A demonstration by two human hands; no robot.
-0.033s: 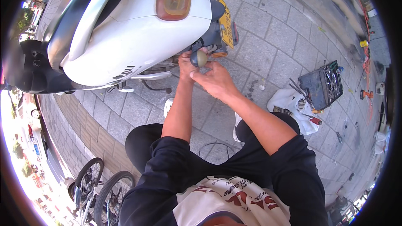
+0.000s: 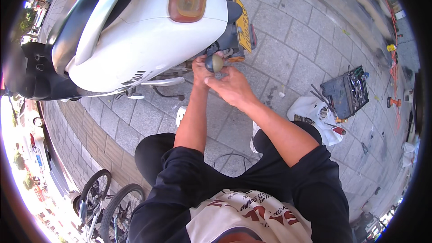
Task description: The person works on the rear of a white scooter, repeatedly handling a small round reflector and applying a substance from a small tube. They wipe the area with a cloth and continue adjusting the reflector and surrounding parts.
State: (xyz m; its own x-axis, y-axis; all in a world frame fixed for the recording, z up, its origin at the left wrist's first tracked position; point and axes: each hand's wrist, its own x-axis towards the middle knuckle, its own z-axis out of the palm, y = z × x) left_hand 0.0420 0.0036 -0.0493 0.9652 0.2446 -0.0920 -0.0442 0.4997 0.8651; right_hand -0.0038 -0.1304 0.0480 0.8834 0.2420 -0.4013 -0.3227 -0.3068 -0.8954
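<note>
A rounded turn signal lamp (image 2: 213,63), half dark and half cloudy tan, sits between my hands beside the tail of a white scooter (image 2: 157,31). My left hand (image 2: 199,68) closes around its left side, fingers partly hidden behind the lamp. From the right, my right hand (image 2: 228,83) grips near the lamp's lower edge, its thumb reaching across to the left wrist. Dark wiring (image 2: 212,48) shows just above the lamp, under the body. Beyond it are an orange lens (image 2: 235,59) and a yellow license plate (image 2: 243,24). The fingertips' exact contact is hidden.
On the paving at right lie an open tool case (image 2: 345,91) with several tools, a white plastic bag (image 2: 310,110) and a red-ended cylinder (image 2: 339,130). An orange cord (image 2: 395,72) runs along the far right. Bicycles (image 2: 112,211) stand at lower left.
</note>
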